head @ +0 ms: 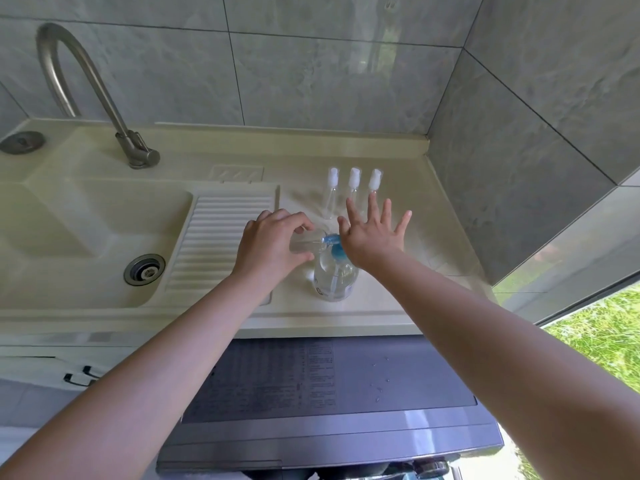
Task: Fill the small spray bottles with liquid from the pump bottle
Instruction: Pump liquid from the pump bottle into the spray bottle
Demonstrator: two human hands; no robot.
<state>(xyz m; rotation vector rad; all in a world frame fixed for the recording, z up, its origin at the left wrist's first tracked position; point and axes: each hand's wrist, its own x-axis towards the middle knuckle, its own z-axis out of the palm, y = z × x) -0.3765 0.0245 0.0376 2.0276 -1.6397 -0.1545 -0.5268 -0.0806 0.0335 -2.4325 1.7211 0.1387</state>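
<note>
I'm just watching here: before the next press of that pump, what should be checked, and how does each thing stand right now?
1. Small clear bottle held at the blue spout: ok, the left hand grips it there.
2. Right hand on the blue pump head: ok, palm on it, fingers spread.
3. Clear pump bottle upright on the cream counter: ok.
4. Liquid left in the pump bottle: cannot tell.
5. Fill level of the held bottle: cannot tell, hand covers it.
6. Three white-capped spray bottles standing clear behind: ok.
</note>
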